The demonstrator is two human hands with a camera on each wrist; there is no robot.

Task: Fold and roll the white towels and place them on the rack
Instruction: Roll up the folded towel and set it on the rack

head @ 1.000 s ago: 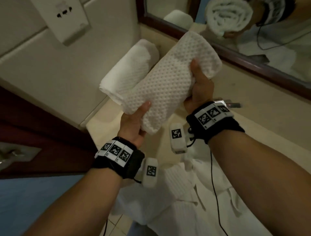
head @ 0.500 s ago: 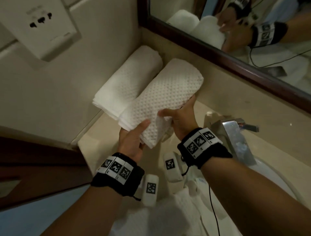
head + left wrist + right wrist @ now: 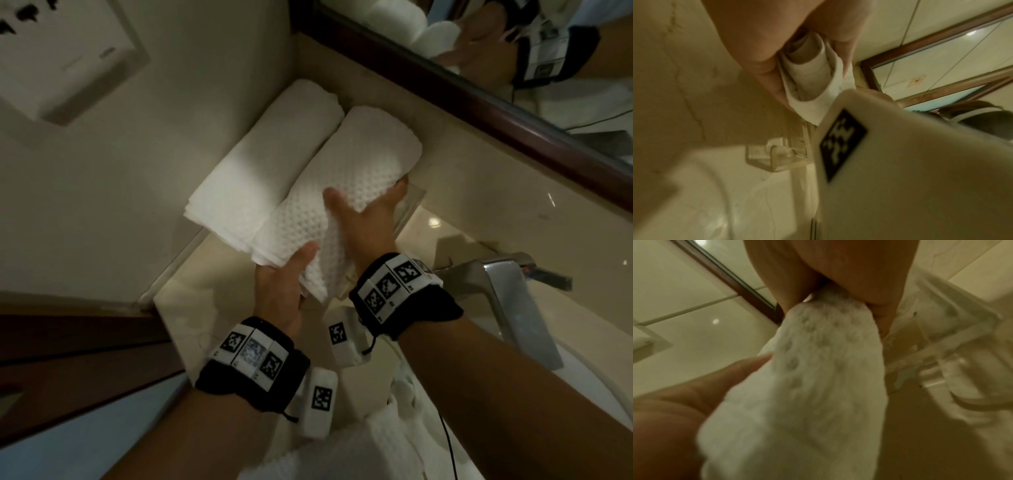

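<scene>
A rolled white waffle towel [image 3: 346,171] lies on the clear rack [image 3: 411,202] in the corner, pressed against a second rolled white towel [image 3: 263,164] to its left. My left hand [image 3: 291,274] grips the waffle roll's near end, thumb on top. The left wrist view shows its fingers around the spiral end [image 3: 812,84]. My right hand [image 3: 366,209] holds the roll's right side, thumb over the top and fingers beneath. In the right wrist view the towel [image 3: 818,386] sits between thumb and fingers, with the rack [image 3: 941,345] beside it.
A dark wood-framed mirror [image 3: 479,113] runs along the wall behind the rack. A wall socket plate [image 3: 61,51] is at the upper left. The chrome faucet [image 3: 507,284] stands to the right over the basin. Loose white towels [image 3: 342,445] lie below my wrists.
The waffle roll came down from the air onto the rack beside the other roll. My right hand shifted from its far part to its right side.
</scene>
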